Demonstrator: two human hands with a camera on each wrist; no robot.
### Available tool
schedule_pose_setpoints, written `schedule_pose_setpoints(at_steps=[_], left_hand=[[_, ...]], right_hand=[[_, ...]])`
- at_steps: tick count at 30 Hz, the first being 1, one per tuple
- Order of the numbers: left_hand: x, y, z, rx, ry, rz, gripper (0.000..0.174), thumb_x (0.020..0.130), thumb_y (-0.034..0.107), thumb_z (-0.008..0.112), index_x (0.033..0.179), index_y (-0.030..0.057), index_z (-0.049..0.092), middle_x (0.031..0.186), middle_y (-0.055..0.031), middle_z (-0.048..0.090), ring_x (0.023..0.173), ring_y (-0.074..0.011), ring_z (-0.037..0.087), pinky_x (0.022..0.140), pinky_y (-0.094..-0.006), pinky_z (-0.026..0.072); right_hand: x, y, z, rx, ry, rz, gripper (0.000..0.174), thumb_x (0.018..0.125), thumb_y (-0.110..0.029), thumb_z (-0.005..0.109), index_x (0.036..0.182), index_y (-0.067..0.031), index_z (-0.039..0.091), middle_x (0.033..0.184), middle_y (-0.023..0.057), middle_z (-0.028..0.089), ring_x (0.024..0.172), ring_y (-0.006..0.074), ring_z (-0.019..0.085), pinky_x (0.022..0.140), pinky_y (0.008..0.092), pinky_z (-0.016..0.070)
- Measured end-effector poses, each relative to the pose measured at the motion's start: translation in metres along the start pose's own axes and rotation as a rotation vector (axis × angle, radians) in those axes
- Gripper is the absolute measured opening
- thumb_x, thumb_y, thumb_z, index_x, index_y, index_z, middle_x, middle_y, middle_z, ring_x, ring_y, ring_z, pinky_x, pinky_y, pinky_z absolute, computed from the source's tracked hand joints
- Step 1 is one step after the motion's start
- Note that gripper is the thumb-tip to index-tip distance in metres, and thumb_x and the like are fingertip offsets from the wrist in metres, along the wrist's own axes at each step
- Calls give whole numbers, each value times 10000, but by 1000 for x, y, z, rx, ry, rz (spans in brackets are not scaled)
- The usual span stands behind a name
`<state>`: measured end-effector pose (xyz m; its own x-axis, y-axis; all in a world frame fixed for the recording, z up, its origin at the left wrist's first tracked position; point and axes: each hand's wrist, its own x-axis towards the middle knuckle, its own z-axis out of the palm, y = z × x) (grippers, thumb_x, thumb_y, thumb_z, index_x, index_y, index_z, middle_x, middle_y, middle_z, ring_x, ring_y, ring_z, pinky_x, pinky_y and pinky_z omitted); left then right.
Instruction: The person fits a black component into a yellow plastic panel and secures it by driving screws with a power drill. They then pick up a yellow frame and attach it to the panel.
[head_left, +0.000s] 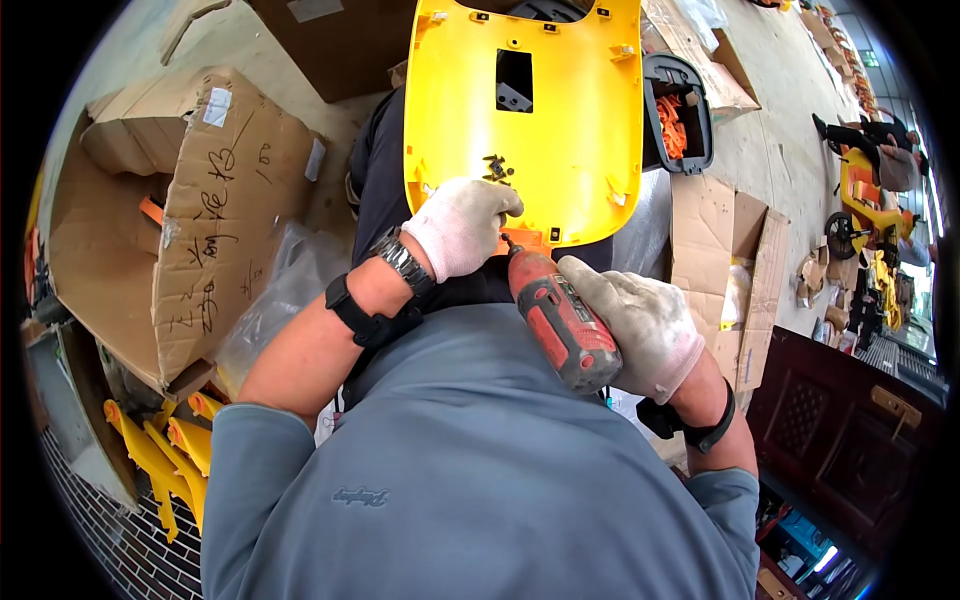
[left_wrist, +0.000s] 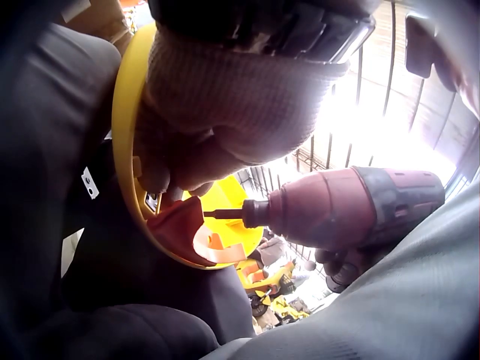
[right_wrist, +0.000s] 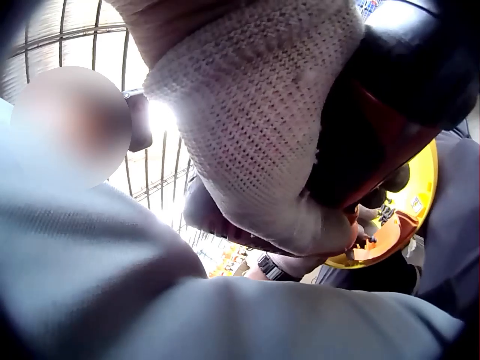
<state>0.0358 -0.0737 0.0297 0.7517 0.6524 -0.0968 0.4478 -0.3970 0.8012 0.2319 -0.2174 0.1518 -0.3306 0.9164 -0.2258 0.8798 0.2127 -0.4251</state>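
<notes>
A yellow curved plastic panel (head_left: 460, 130) lies hollow side up over the person's lap. At its near edge sits an orange plastic piece (head_left: 525, 241). The gloved left hand (head_left: 460, 225) reaches inside the near rim, its bent fingers holding the orange piece, which the left wrist view shows close under the fingertips. The gloved right hand (head_left: 645, 325) grips a red and black power screwdriver (head_left: 565, 320). Its bit (left_wrist: 223, 214) points at the orange piece. Several dark screws (head_left: 497, 169) lie loose in the panel, just beyond the left hand.
A large open cardboard box (head_left: 235, 210) stands at the left, with clear plastic wrap (head_left: 285, 290) beside it. A dark bin (head_left: 680, 115) holding orange parts is at the right of the panel. Flattened cardboard (head_left: 705, 250) lies right; yellow parts (head_left: 165, 460) lie lower left.
</notes>
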Motion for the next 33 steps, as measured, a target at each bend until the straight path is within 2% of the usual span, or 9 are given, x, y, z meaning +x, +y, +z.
schedule_pose_setpoints(at_steps=[4, 7, 18, 24, 25, 29, 30, 31, 33], left_hand=[[0, 1, 0, -5, 3, 1, 239, 908, 1, 591, 1070, 18, 766, 991, -209, 751, 915, -367, 727, 854, -407, 578], [0, 0, -1, -9, -2, 4, 242, 903, -2, 591, 1070, 16, 767, 998, -209, 752, 920, -367, 727, 861, -406, 579], [2, -8, 4, -15, -24, -25, 252, 899, -10, 586, 1073, 8, 768, 1035, -209, 756, 947, -369, 726, 886, -393, 573], [-10, -6, 9, 133, 35, 41, 231, 885, -10, 600, 1044, 18, 766, 974, -206, 753, 936, -376, 721, 868, -422, 574], [-12, -5, 9, 269, -8, 83, 197, 873, 1, 625, 1011, 40, 759, 971, -175, 755, 903, -360, 722, 836, -424, 579], [-41, 21, -11, 188, 334, 330, 207, 817, 39, 739, 1023, 48, 719, 1047, -108, 744, 897, -309, 717, 791, -390, 589], [-41, 12, -13, 202, 649, 414, 255, 801, 30, 776, 1046, 38, 706, 1041, -130, 731, 895, -302, 713, 774, -389, 584], [-39, 8, -27, 308, 802, 334, 299, 809, 37, 804, 1084, 36, 686, 1018, -121, 709, 827, -241, 702, 728, -354, 568], [-25, -9, -43, 120, 882, -81, 407, 843, 106, 829, 1192, 3, 647, 953, -64, 664, 772, -127, 635, 675, -293, 535]], right_hand=[[-2, 2, 4, 20, 19, -7, 823, 689, -165, 850, 1430, -15, 525, 967, 148, 732, 876, 356, 725, 764, 422, 576], [-3, 7, 7, 28, 41, -40, 791, 765, -205, 792, 1470, -34, 477, 910, 119, 689, 852, 333, 701, 746, 433, 564], [1, 5, 8, 15, -16, -2, 745, 783, -166, 750, 1466, -31, 486, 926, 125, 689, 875, 331, 700, 751, 432, 561], [0, 3, 11, 21, -10, 13, 748, 782, -180, 759, 1463, -24, 491, 931, 131, 689, 869, 336, 699, 747, 434, 562], [0, 3, 11, 26, -13, 18, 749, 781, -181, 762, 1463, -23, 493, 932, 133, 689, 868, 336, 699, 747, 435, 562], [2, 2, 12, 17, -17, 25, 751, 778, -183, 769, 1459, -19, 497, 934, 140, 688, 867, 333, 700, 750, 433, 561], [2, 2, 12, 22, -20, 29, 754, 776, -184, 771, 1459, -18, 496, 934, 141, 688, 866, 333, 700, 750, 433, 561], [2, 2, 11, 26, -23, 35, 757, 774, -185, 773, 1459, -16, 496, 934, 143, 688, 865, 332, 700, 751, 433, 560], [1, 1, 12, 15, -14, 30, 765, 770, -188, 776, 1460, -15, 495, 929, 137, 688, 859, 331, 699, 750, 429, 559]])
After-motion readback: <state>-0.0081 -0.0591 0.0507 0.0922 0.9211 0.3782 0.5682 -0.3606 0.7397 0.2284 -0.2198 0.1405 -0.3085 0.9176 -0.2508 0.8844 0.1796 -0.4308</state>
